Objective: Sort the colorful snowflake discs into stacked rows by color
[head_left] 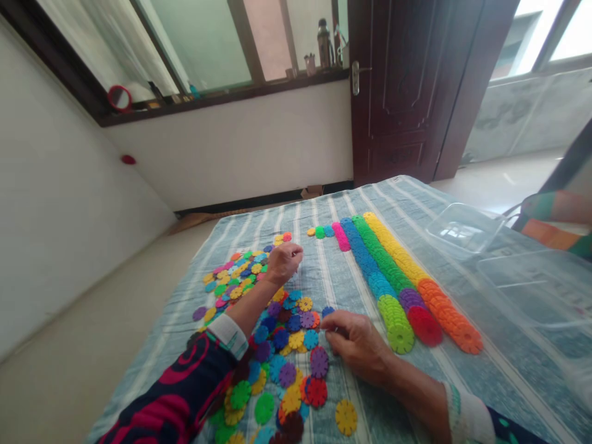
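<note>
Loose notched plastic discs in many colours lie in a heap (296,339) on a striped bedsheet. My left hand (284,262) is over the far part of the heap, its fingers curled closed; whatever they hold is hidden. At the heap's right edge is my right hand (356,339), fingers bent and pinched together. A dark blue disc (328,311) shows right by its fingertips, and I cannot tell if it is gripped. Sorted discs overlap in long rows to the right: yellow (393,246), green (379,253), blue (361,246), with a short pink row (341,237).
Two clear plastic tubs (465,228) (536,287) stand on the right of the bedsheet (259,225). A few single discs (320,232) lie beyond the rows. Behind the bed are a dark door (407,92) and a windowsill with a flask (324,46).
</note>
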{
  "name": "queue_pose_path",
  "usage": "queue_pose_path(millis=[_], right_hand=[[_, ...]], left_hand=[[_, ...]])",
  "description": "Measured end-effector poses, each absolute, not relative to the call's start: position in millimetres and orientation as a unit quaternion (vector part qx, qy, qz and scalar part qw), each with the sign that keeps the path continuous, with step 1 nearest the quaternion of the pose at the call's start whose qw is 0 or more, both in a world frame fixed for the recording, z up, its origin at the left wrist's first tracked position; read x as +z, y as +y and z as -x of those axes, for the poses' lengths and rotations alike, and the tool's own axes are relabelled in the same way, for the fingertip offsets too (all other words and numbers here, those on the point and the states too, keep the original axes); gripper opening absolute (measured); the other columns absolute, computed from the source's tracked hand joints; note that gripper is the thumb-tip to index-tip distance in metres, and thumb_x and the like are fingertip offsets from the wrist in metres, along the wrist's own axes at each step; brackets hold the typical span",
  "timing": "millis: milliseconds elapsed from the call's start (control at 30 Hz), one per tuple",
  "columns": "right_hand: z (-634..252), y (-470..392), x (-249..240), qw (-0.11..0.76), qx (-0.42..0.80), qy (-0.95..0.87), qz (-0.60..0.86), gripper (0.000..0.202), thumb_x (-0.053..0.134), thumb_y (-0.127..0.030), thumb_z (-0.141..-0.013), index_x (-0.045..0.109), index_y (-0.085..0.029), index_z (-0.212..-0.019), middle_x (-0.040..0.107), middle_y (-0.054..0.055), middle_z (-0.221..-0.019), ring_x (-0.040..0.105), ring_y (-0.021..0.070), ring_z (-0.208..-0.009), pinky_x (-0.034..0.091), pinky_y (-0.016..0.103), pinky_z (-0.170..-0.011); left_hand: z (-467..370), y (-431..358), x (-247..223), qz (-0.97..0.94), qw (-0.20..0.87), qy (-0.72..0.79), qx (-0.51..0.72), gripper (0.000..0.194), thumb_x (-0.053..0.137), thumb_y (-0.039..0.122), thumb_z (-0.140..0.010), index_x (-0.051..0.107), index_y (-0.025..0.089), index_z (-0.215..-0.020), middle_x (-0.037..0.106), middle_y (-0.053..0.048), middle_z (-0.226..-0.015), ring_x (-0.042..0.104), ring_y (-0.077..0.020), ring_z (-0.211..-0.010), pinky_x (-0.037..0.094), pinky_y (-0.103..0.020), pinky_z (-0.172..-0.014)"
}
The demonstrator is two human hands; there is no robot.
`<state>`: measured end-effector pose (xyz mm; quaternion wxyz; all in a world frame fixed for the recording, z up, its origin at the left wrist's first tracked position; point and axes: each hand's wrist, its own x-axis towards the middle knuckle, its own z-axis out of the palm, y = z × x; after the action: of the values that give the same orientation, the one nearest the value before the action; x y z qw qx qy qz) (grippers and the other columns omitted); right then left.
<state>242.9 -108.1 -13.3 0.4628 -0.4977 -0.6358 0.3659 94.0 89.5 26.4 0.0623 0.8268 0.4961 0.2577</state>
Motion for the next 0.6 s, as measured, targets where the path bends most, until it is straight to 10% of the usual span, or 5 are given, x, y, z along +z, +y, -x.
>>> queue_pose_path(millis=[600], right_hand=[[-247, -109, -22, 0.469, 0.428, -0.589, 0.500, 0.020, 0.053, -0.024, -0.077, 0.069, -0.019, -0.089, 0.060, -0.004, -0.057, 0.059, 0.0130, -0.053, 0.047, 0.024, -0.056]], left_hand=[[-4, -69, 38, -0.844, 0.107, 0.489, 0.192, 0.020, 0.051, 0.023, -0.083, 0.067, 0.020, -0.072, 0.065, -0.003, -0.075, 0.060, -0.0148, -0.073, 0.045, -0.025, -0.070]])
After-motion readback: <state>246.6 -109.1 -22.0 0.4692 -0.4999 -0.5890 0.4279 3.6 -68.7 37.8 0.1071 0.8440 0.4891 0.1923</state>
